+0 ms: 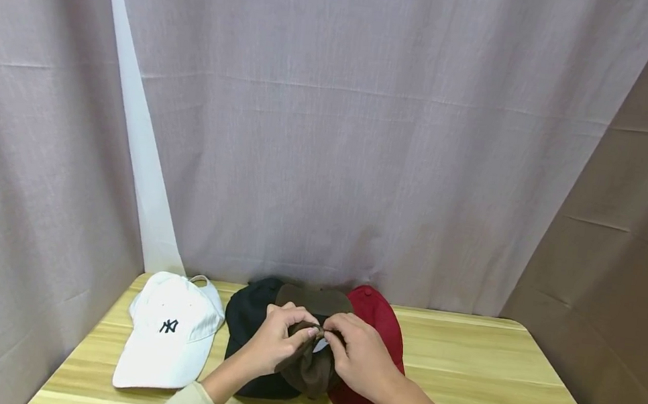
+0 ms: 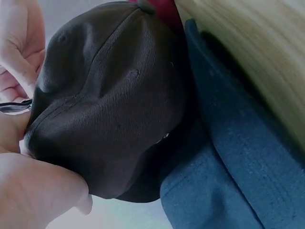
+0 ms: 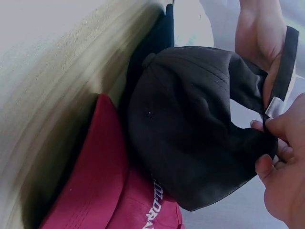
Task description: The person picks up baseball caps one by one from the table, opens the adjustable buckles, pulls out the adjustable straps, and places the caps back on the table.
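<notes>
A dark brown baseball cap (image 1: 310, 375) is held up between both hands, its back opening toward the person. My left hand (image 1: 278, 338) pinches the opening's edge on the left side. From the other side, my right hand (image 1: 363, 358) pinches the closure strap (image 3: 287, 62) near its small silver clasp (image 3: 274, 107). The fingertips of both hands nearly meet there. Behind and left of the brown cap lies a dark navy or black cap (image 1: 249, 307). To its right lies a red cap (image 1: 377, 318) with white lettering, partly hidden by my right hand.
A white cap (image 1: 170, 324) with a dark NY emblem lies at the left of the wooden table (image 1: 478, 379), brim toward the person. Grey curtains (image 1: 368, 134) hang behind the table and at its sides.
</notes>
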The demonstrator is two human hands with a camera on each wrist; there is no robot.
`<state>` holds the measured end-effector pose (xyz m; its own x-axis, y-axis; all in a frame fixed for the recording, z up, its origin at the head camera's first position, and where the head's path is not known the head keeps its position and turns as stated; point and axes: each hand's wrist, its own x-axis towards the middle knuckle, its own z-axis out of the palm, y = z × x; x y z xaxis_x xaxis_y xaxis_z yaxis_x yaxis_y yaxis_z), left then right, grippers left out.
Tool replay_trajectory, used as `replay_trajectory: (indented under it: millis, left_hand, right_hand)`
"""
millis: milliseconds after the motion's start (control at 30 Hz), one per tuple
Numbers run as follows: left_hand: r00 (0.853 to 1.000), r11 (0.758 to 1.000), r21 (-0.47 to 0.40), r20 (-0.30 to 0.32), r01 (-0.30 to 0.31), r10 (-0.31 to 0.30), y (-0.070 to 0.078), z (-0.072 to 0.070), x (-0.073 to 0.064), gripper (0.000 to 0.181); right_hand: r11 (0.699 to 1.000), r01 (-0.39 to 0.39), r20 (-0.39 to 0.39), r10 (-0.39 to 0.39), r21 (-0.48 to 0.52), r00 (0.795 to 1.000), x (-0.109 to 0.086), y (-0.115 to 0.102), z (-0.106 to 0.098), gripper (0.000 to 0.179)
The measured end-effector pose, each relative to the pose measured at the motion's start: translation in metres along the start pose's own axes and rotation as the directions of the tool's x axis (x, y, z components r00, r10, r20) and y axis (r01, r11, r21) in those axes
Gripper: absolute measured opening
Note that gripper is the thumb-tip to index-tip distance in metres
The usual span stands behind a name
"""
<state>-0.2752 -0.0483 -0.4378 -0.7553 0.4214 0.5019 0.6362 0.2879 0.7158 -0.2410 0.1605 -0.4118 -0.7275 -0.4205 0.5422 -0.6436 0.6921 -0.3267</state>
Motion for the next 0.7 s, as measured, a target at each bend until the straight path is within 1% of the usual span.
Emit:
replay_trajectory:
  millis: [100, 267, 367, 533, 700]
  left_hand:
    - [1.0, 1.0, -0.002, 0.007, 0.019, -0.019, 0.0006, -0.0001, 0.0001, 0.011]
    - [0.996, 0.996, -0.014, 0.024, 0.083, -0.082, 0.0028, -0.0014, 0.0001, 0.011]
    - [0.995, 0.995, -0.032, 0.027, 0.093, -0.092, 0.0022, -0.0014, 0.0006, 0.011]
    - [0.996, 0.993, -0.071, 0.017, 0.093, -0.092, 0.0009, -0.0009, 0.0021, 0.012]
    - [0.996, 0.991, -0.099, 0.024, 0.089, -0.087, -0.0011, -0.001, 0.0019, 0.013]
  right_hand:
    - [1.0, 0.008, 0.002, -0.008, 0.0, 1.0, 0.0015, -0.0008, 0.0004, 0.012]
    - [0.999, 0.026, -0.01, -0.025, 0.044, 1.0, 0.0038, -0.0006, 0.001, 0.018]
    - [0.995, 0.022, -0.016, -0.02, 0.095, 1.0, 0.0048, -0.001, 0.0008, 0.019]
    - [0.984, 0.014, -0.033, -0.008, 0.179, 0.999, 0.0079, -0.0022, 0.0015, 0.022]
    - [0.975, 0.008, -0.048, 0.002, 0.222, 0.999, 0.0091, -0.0015, 0.0031, 0.027]
